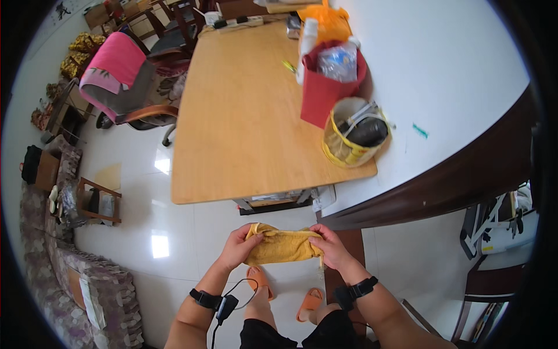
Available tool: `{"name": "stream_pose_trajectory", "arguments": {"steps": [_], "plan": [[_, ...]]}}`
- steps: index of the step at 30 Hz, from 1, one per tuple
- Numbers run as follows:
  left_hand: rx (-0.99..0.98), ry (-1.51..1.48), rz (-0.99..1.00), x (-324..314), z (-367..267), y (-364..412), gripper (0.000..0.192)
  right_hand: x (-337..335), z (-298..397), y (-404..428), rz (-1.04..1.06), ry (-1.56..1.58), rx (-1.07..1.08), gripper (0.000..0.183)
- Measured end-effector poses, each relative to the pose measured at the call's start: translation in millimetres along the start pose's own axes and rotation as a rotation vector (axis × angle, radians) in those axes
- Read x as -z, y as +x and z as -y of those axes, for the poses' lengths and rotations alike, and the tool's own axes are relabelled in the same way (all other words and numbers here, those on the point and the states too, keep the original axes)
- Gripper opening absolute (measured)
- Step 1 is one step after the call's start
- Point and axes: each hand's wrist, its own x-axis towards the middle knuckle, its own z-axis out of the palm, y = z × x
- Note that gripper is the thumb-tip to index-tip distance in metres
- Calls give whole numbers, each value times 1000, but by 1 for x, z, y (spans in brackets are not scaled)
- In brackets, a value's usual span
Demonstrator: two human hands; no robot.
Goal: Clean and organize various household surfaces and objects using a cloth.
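Observation:
A folded yellow cloth (283, 248) stretches between my two hands, above the floor and in front of the wooden desk top. My left hand (240, 245) grips its left end, thumb on the near face. At the other end, my right hand (330, 245) pinches the cloth in the same way. A frayed corner hangs below my right fingers. The fingers behind the cloth are hidden. Beyond the cloth lies the light wooden desk top (244, 118), its front edge apart from my hands.
On the desk's right side stand a yellow tub (348, 152) holding a dark object and cables, a red bag (324, 98) and an orange plastic bag (329, 22). A white counter (444, 78) adjoins it. An office chair (126, 87) with a pink cloth stands left.

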Motion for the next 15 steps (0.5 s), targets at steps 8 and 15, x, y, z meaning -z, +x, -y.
{"name": "stream_pose_trajectory", "arguments": {"steps": [8,15], "plan": [[-325,516,-364,51,-130,-34,23,-131,73,37,-95,-648,375,17],[-317,1052,-445,102,-167,10,33,-183,86,103,-366,-1145,693,19]]}}
